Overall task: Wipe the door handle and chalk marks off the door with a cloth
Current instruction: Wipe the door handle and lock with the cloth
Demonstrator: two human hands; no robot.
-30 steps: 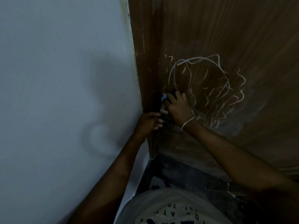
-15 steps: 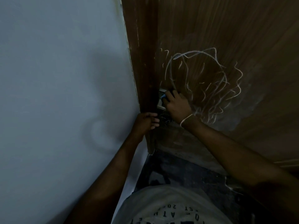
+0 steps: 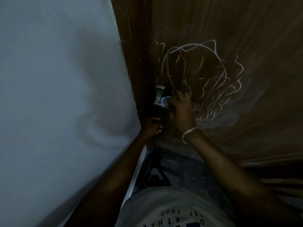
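Note:
A brown wooden door (image 3: 229, 30) bears a tangle of white chalk marks (image 3: 208, 79) at mid height. A metal handle plate (image 3: 158, 97) sits at the door's left edge. My right hand (image 3: 180, 112) grips a pale blue cloth (image 3: 164, 101) and presses it against the plate. A thin bracelet circles that wrist. Just below, my left hand (image 3: 150, 126) curls round a dark part of the door handle (image 3: 161, 116), mostly hidden in shadow.
A pale grey wall (image 3: 57, 95) fills the left side, meeting the dark door frame (image 3: 131, 54). Dark floor (image 3: 180, 169) shows below the door. A faint smeared chalk haze (image 3: 229, 115) lies under the marks.
The view has shifted slightly. My right hand with the cloth has slid down the handle plate, exposing the plate's upper part. My left hand stays on the handle.

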